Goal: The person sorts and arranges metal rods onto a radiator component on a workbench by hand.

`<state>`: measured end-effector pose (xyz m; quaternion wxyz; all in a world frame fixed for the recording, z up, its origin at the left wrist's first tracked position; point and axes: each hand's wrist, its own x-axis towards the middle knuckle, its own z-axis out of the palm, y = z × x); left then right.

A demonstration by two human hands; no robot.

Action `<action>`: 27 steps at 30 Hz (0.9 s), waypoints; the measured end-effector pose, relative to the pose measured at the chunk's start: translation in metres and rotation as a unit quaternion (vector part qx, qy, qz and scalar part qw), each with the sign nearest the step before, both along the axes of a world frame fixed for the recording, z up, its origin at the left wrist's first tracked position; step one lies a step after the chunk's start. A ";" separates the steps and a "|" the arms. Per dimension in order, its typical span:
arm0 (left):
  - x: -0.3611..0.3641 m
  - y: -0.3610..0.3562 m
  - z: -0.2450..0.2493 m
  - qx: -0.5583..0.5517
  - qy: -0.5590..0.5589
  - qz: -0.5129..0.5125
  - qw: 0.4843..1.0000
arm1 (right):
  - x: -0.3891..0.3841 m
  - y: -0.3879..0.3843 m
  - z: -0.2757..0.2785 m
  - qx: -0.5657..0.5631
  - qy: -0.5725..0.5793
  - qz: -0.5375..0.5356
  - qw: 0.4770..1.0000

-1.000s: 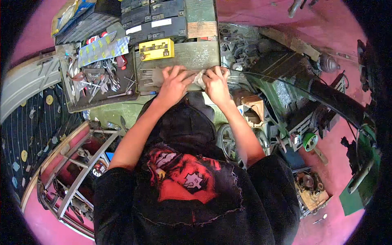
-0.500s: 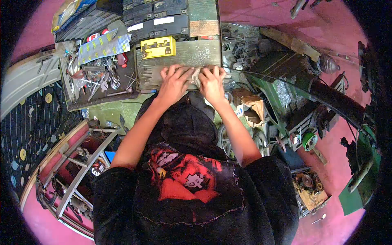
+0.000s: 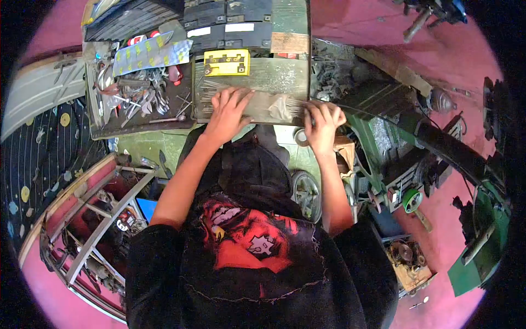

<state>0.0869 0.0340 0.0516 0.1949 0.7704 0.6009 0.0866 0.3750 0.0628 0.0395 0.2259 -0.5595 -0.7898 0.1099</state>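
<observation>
A bundle of thin metal rods (image 3: 297,104) lies along the front of the wooden bench top (image 3: 268,72), its other ends showing at the left. Palm down over the left part of the rods rests my left hand (image 3: 227,113), fingers bent and thumb apart. At the bench's right edge my right hand (image 3: 324,123) has its fingers curled by the rod ends; what they grip is hidden. Between the hands, on the rods, sits a crumpled pale cloth (image 3: 280,107). A yellow battery-like box (image 3: 227,62) stands behind my left hand.
On the left, a dark tray (image 3: 143,125) holds wrenches and other tools under a patterned strip (image 3: 152,53). Black cases (image 3: 241,34) stand at the back. Metal parts (image 3: 331,71) and a green metal frame (image 3: 364,137) are on the right. A wheel (image 3: 306,193) is below the bench.
My hands have moved apart: the right one went right to the bench's edge, off the cloth, and the left one is away from it. The view has shifted slightly.
</observation>
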 end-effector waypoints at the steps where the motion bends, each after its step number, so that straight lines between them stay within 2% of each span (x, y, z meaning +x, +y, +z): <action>1: -0.005 -0.002 0.006 0.002 -0.011 0.003 1.000 | 0.001 0.002 0.003 0.012 0.002 -0.011 1.000; 4: -0.028 -0.014 0.018 0.020 -0.002 0.021 1.000 | -0.003 0.009 0.007 0.029 0.013 -0.043 0.999; 8: -0.071 -0.041 0.026 0.049 0.012 0.057 0.997 | -0.017 0.022 0.009 0.062 0.014 -0.034 0.997; 17: -0.174 -0.108 0.025 0.127 -0.015 0.235 0.963 | -0.084 0.005 0.028 0.048 -0.034 -0.034 0.998; 22: -0.254 -0.147 0.014 0.176 -0.045 0.340 0.923 | -0.170 -0.025 0.032 -0.006 -0.040 0.009 0.999; 26: -0.326 -0.192 0.010 0.180 -0.043 0.404 0.896 | -0.269 -0.048 0.032 -0.048 -0.044 0.086 0.994; 27: -0.343 -0.204 0.011 0.173 -0.039 0.424 0.888 | -0.297 -0.053 0.031 -0.027 -0.059 0.107 0.992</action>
